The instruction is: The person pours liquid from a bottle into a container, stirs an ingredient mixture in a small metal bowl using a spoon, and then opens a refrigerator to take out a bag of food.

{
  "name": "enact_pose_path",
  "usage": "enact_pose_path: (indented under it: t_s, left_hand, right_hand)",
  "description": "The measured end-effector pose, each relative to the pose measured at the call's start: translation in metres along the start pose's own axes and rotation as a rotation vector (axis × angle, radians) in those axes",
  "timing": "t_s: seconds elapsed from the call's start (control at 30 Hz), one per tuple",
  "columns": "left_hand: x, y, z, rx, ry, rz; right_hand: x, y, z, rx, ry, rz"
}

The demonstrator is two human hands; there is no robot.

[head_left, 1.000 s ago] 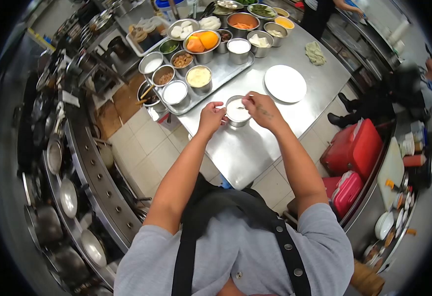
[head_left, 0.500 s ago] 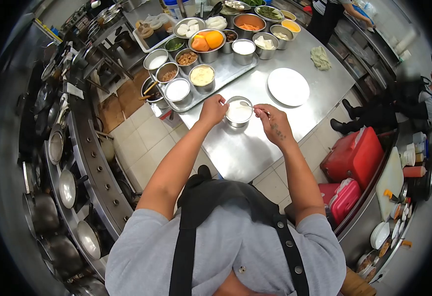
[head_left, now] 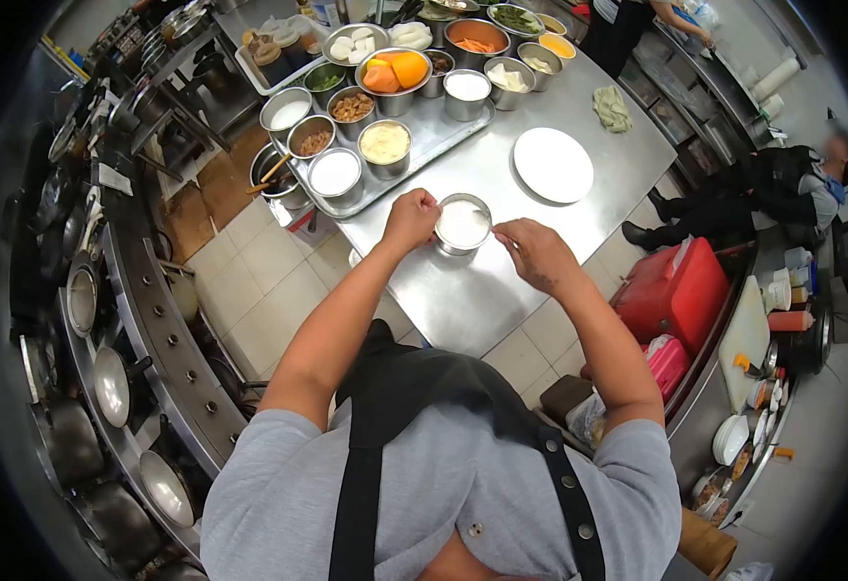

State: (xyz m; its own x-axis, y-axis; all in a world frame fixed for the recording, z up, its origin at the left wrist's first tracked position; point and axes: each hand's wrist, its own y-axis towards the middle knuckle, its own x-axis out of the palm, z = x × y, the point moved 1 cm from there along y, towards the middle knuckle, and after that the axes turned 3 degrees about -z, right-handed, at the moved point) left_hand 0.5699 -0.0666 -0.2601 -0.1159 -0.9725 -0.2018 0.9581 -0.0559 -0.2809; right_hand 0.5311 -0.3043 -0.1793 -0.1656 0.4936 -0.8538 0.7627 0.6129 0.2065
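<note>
From where I stand: metal cup point(head_left: 460, 249) with white contents point(head_left: 463, 223) on the counter point(head_left: 462, 300), between the two hands. Left hand point(head_left: 410, 223): fingers curled nearly closed at the cup's left rim; firmness of grip, cannot tell. Right hand point(head_left: 538, 254): thumb and fingers drawn together by the opposite rim; anything pinched, cannot tell. White plate point(head_left: 553, 165) beyond right hand; tray point(head_left: 438, 137) of filled containers beyond left.

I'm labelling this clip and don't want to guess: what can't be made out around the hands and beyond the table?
All in the head view:
- What, if anything, the right hand pinches by the cup: too small, partly hidden by the hand itself.
- Inner side of the left hand: turned away, hidden by its back.
- Head of the person beyond the table: cut off by the top edge.
</note>
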Motion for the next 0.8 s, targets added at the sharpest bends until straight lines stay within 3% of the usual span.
enact_pose_path:
  t_s: [0.23, 0.37, 0.5, 0.7, 0.8]
  left_hand:
    - [0.002, -0.010, -0.014, -0.065, -0.256, -0.034]
    - [0.006, -0.012, -0.015, -0.084, -0.330, -0.017]
    - [0.013, -0.024, -0.014, -0.119, -0.437, -0.032]
    - [0.018, -0.024, -0.014, -0.154, -0.490, -0.038]
    - [0.024, -0.027, -0.018, -0.177, -0.539, -0.047]
  right_hand:
    - [-0.003, 0.007, -0.002, -0.137, -0.025, 0.039]
    - [0.007, -0.012, 0.007, -0.049, -0.073, -0.086]
    - [0.001, -0.010, -0.007, -0.082, -0.049, 0.053]
    - [0.003, -0.020, -0.006, -0.002, -0.024, 0.020]
    - [0.000, -0.020, -0.005, -0.012, -0.004, 0.106]
